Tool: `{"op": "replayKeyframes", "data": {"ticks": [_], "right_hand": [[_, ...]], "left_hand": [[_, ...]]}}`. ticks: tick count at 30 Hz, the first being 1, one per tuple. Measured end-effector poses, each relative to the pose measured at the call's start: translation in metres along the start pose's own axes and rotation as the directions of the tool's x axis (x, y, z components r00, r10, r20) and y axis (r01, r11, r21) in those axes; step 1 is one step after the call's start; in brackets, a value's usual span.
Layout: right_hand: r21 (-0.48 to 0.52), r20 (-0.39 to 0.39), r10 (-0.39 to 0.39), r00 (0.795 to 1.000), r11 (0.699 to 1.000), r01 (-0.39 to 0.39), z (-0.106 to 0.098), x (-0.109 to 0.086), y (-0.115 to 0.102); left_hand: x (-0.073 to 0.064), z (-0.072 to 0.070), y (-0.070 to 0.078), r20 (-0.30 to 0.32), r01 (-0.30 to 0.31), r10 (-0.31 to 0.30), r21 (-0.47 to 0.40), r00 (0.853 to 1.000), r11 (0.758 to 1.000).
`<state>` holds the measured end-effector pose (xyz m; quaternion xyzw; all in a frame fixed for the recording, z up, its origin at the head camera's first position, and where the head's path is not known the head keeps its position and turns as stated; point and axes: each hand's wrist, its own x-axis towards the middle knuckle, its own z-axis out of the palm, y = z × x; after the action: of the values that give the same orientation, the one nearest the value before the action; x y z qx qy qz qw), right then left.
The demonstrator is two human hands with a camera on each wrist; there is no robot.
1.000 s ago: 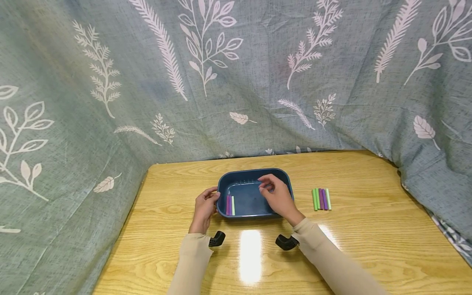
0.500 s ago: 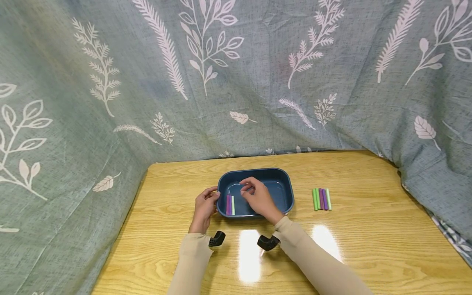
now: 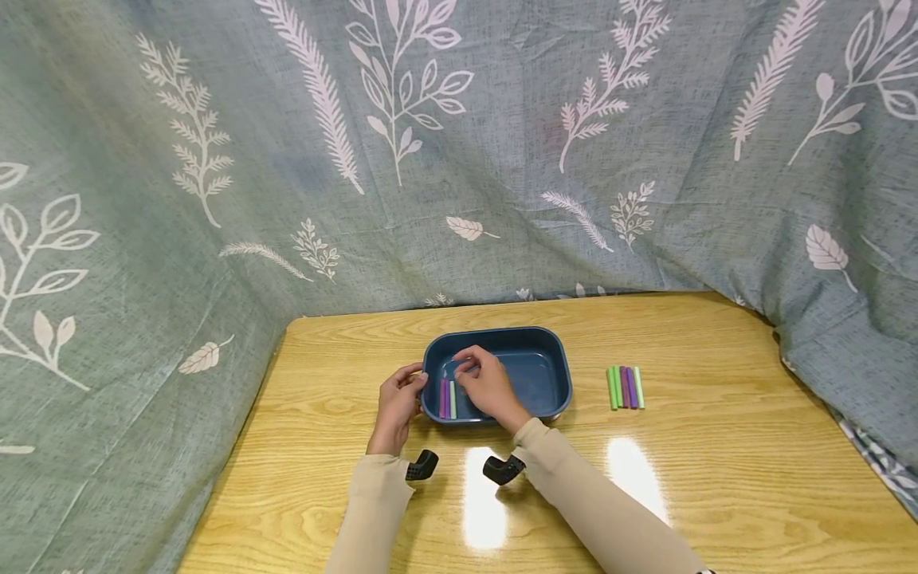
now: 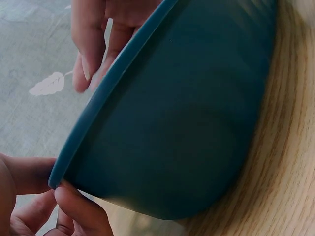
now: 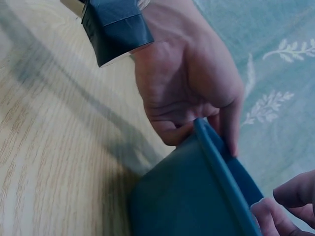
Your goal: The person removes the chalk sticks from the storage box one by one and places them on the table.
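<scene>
A dark blue rectangular tray [image 3: 532, 381] sits on the wooden table. My left hand [image 3: 396, 405] grips its left rim, with thumb and fingers [image 4: 81, 209] on either side of the wall in the left wrist view. Inside, at the left end, three thin chalk-like sticks [image 3: 447, 399] lie side by side: maroon, purple and pale green. My right hand [image 3: 489, 386] hovers over the tray just right of them, fingers bent with thumb and fingertips close together. In the right wrist view its fingers [image 5: 298, 189] show at the right edge; I cannot tell whether they hold anything.
Several similar sticks [image 3: 626, 388] in green, maroon, purple and pale green lie in a row on the table [image 3: 703, 446], right of the tray. A grey-green leaf-print curtain [image 3: 502, 191] hangs behind and at both sides. Black mounts [image 3: 504, 470] jut from both wrists.
My right hand has moved left across the tray, from its right side to beside the three sticks. The left hand, the tray and the sticks on the table have stayed put.
</scene>
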<state>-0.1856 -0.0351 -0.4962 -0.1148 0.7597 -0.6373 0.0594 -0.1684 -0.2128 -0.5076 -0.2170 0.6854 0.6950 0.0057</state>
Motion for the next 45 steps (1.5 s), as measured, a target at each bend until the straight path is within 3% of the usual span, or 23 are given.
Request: {"op": "replayKeyframes", "data": {"ticks": [8, 17, 22, 35, 45], "right_hand": [[-0.026, 0.005, 0.026, 1.000, 0.999, -0.025, 0.0028, 0.0006, 0.0019], [-0.080, 0.096, 0.159, 0.983, 0.985, -0.152, 0.0019, 0.0024, 0.0035], [-0.125, 0.146, 0.193, 0.970, 0.976, -0.176, 0.0026, 0.0029, 0.0058], [-0.202, 0.240, 0.234, 0.942, 0.961, -0.188, 0.0038, 0.0057, 0.0070], [-0.297, 0.261, 0.216, 0.941, 0.945, -0.135, 0.0071, 0.0071, 0.0045]], "left_hand": [[-0.0016, 0.0000, 0.0010, 0.006, -0.007, 0.007, -0.015, 1.000, 1.000], [-0.0037, -0.0007, 0.0009, 0.013, 0.000, 0.000, -0.002, 1.000, 1.000], [-0.0035, -0.0011, 0.0000, 0.012, 0.001, -0.001, -0.001, 1.000, 1.000], [-0.0041, -0.0004, 0.0038, 0.032, 0.005, -0.004, -0.010, 0.999, 1.000], [-0.0020, 0.0000, 0.0026, 0.021, 0.007, -0.007, -0.010, 1.000, 1.000]]}}
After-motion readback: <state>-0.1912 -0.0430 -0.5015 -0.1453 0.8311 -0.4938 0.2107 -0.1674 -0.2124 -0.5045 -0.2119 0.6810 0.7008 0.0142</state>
